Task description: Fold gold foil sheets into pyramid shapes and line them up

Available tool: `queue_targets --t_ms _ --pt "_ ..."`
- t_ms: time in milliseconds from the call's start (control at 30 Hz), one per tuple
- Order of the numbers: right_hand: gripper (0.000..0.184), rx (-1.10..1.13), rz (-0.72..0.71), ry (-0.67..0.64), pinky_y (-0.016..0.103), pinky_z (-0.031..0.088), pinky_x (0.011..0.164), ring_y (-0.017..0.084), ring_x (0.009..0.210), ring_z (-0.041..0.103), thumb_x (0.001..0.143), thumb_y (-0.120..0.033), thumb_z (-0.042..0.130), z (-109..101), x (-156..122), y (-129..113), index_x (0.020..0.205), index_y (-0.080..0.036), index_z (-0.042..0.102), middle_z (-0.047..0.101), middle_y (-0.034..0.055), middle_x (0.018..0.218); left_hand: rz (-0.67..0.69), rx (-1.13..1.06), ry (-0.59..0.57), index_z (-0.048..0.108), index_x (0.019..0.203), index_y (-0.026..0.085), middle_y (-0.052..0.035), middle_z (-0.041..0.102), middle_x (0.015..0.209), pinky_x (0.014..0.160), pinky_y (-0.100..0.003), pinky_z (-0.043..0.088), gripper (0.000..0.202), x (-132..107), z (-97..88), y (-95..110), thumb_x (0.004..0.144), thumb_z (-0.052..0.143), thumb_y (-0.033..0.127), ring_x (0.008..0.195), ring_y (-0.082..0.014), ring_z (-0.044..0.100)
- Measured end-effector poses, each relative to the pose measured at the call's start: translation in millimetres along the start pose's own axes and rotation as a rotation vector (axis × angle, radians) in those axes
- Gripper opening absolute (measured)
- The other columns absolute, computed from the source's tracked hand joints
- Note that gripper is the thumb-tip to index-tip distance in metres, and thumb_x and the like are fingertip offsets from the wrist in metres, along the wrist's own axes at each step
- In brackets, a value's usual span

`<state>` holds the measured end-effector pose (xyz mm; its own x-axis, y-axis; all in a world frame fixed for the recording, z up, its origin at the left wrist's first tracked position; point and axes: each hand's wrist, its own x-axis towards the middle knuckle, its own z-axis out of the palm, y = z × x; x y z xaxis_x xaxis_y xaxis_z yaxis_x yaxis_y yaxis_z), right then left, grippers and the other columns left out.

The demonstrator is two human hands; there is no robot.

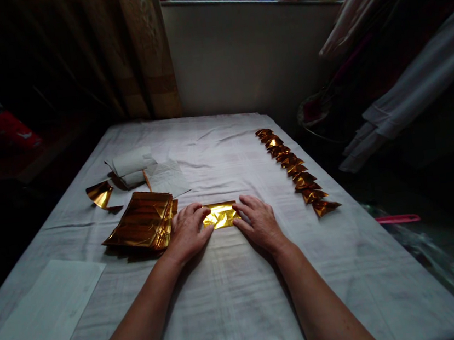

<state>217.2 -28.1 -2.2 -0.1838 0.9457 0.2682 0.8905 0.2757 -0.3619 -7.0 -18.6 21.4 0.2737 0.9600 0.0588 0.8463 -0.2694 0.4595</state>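
A sheet of shiny gold foil paper [221,215], folded into a narrow strip, lies flat on the white cloth in front of me. My left hand [188,230] grips its left end, thumb at the near edge and fingers at the far edge. At the right end, my right hand [259,220] pinches it the same way. A stack of gold foil sheets [140,219] lies just left of my left hand, its edges uneven. Off to the right, several folded gold foil pieces [293,170] form a slanting row.
Behind the stack are a curled gold strip [101,195], a roll of whitish paper [130,162] and a loose pale sheet [168,177]. A white board or sheet [49,318] lies at the near left of the cloth-covered table [243,300]. Clothes [419,85] hang on the right.
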Motion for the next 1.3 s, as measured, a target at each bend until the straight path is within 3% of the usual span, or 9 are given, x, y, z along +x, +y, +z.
queue_targets --t_ms 200,400,600,700,833,1033,1300 --pt "0.034 0.021 -0.001 0.019 0.045 0.039 0.104 0.027 0.130 0.049 0.085 -0.029 0.066 0 -1 1 0.120 -0.027 0.067 0.059 0.0094 0.138 0.043 -0.055 -0.040 0.064 0.121 0.030 -0.0040 0.054 0.138 0.109 -0.045 0.035 0.039 1 -0.7 -15 0.083 0.059 0.027 0.127 -0.0268 0.048" --pt "0.031 0.050 -0.008 0.053 0.044 0.038 0.104 0.026 0.129 0.050 0.087 -0.027 0.062 2 -2 2 0.117 -0.025 0.067 0.060 0.0096 0.135 0.045 -0.050 -0.052 0.064 0.122 0.027 -0.0055 0.052 0.139 0.111 -0.047 0.034 0.039 1 0.2 -13 0.084 0.057 0.026 0.129 -0.0270 0.046" --pt "0.019 0.041 -0.049 0.250 0.040 0.036 0.102 0.025 0.125 0.051 0.090 -0.023 0.057 -1 3 -18 0.103 -0.023 0.070 0.064 0.0088 0.128 0.053 -0.034 -0.019 0.064 0.120 0.028 -0.0051 0.054 0.137 0.110 -0.047 0.035 0.038 0 1.7 -13 0.083 0.058 0.025 0.127 -0.0267 0.048" --pt "0.015 0.060 -0.099 0.210 0.033 0.042 0.089 0.021 0.101 0.060 0.090 -0.022 0.056 0 5 -35 0.096 -0.023 0.071 0.070 0.0063 0.107 0.063 -0.042 -0.017 0.064 0.121 0.029 -0.0046 0.054 0.138 0.111 -0.047 0.034 0.039 -1 1.8 -14 0.083 0.059 0.024 0.128 -0.0263 0.047" --pt "0.014 0.031 -0.102 0.075 0.028 0.042 0.074 0.018 0.082 0.059 0.092 -0.024 0.056 7 7 -52 0.087 -0.023 0.070 0.069 0.0038 0.085 0.061 -0.042 0.009 0.064 0.121 0.028 -0.0055 0.055 0.138 0.111 -0.048 0.035 0.037 -1 3.4 -14 0.085 0.058 0.025 0.128 -0.0269 0.048" --pt "0.014 -0.017 -0.051 0.022 0.028 0.039 0.072 0.019 0.081 0.058 0.092 -0.026 0.060 12 8 -54 0.082 -0.023 0.068 0.067 0.0032 0.083 0.062 -0.038 0.017 0.065 0.121 0.027 -0.0058 0.055 0.139 0.111 -0.047 0.035 0.036 -2 4.7 -14 0.086 0.059 0.026 0.129 -0.0261 0.048" --pt "0.010 -0.020 0.033 0.018 0.031 0.039 0.078 0.021 0.088 0.056 0.092 -0.026 0.059 -5 -1 -27 0.085 -0.022 0.066 0.065 0.0043 0.090 0.048 -0.046 -0.035 0.063 0.123 0.027 -0.0057 0.053 0.142 0.112 -0.047 0.033 0.037 -2 -1.2 -13 0.086 0.057 0.027 0.131 -0.0258 0.046"
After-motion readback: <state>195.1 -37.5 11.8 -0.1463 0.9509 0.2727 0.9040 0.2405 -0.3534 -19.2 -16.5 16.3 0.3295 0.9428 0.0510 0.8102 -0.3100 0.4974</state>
